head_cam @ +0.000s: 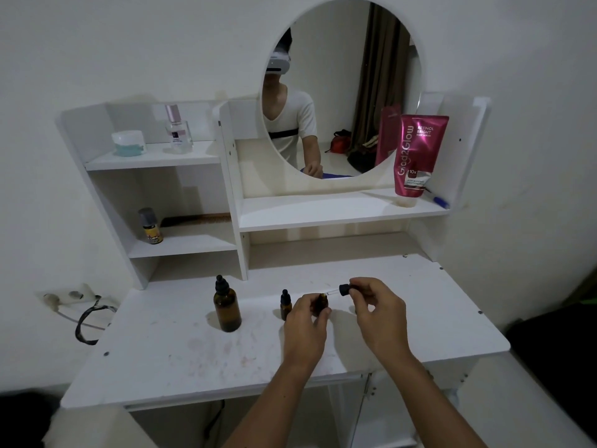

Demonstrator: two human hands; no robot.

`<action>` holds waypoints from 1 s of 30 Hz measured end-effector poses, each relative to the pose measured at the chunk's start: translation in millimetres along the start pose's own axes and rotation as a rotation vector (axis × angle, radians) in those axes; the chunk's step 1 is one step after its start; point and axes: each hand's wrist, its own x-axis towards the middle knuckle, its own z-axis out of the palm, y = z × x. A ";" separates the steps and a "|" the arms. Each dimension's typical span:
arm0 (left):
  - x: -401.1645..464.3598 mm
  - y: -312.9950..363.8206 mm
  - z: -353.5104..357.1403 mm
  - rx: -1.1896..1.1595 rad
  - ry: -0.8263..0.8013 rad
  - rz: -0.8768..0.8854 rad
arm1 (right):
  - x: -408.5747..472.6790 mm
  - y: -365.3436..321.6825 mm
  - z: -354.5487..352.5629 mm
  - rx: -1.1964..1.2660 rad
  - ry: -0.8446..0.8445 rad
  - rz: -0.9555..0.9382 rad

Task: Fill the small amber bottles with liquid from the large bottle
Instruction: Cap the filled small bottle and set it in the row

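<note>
While our left hand [303, 321] grips the open small bottle [321, 302] mid-counter to steady it, right-hand fingers [357, 283] pinch the dropper [339, 291], tip at its mouth. Large bottle [227, 306] stands capped toward the counter's left edge.

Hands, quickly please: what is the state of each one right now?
Left hand: closed around a small amber bottle on the table.
Right hand: pinching the dropper cap, its tip at that bottle's mouth.
</note>
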 end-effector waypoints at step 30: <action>2.1 -6.5 2.3 -0.014 0.001 0.049 | 37.5 -19.1 25.0 -0.416 -0.447 -0.238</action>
